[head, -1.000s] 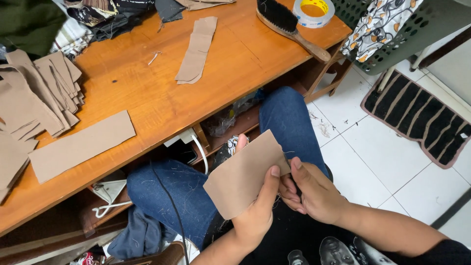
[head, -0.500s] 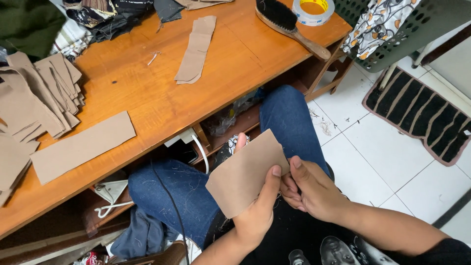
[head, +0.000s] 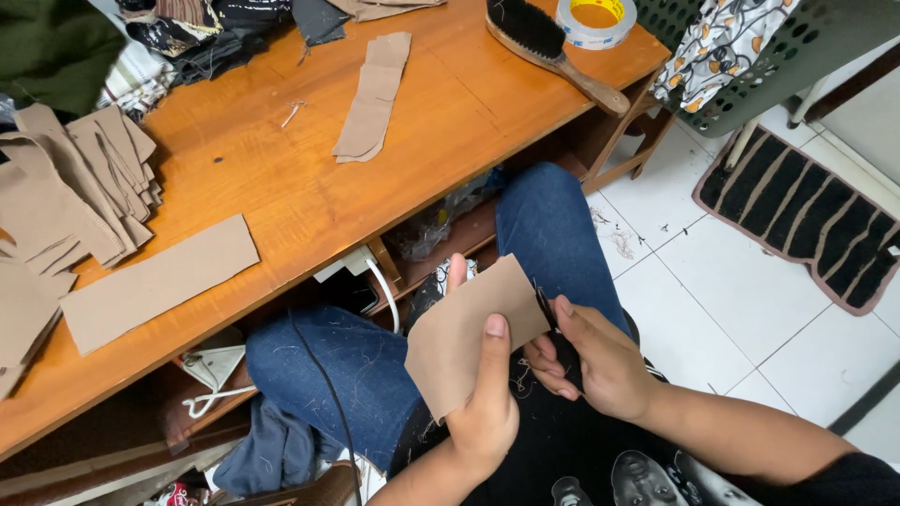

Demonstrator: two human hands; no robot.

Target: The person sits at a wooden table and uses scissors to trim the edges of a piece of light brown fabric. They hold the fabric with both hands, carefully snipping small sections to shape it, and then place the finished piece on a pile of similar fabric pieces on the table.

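Observation:
My left hand (head: 485, 405) holds a flat tan-brown piece of material (head: 459, 333) above my lap, thumb on its front and one fingertip showing over its top edge. My right hand (head: 592, 364) sits at the piece's right edge with curled fingers closed around a small dark tool (head: 545, 305), most of which is hidden; its thin dark tip touches the edge of the piece. Both hands are over my blue jeans (head: 328, 375), just in front of the wooden table (head: 281, 178).
On the table lie a pile of cut tan pieces (head: 66, 187), a long tan strip (head: 159, 281), a narrow tan piece (head: 375, 94), a brush (head: 553, 42) and a tape roll (head: 595, 19). A green basket (head: 759, 66) and striped mat (head: 806, 215) stand on white tiles to the right.
The tan piece and both hands stay nearly still over my lap; the piece has tilted only slightly.

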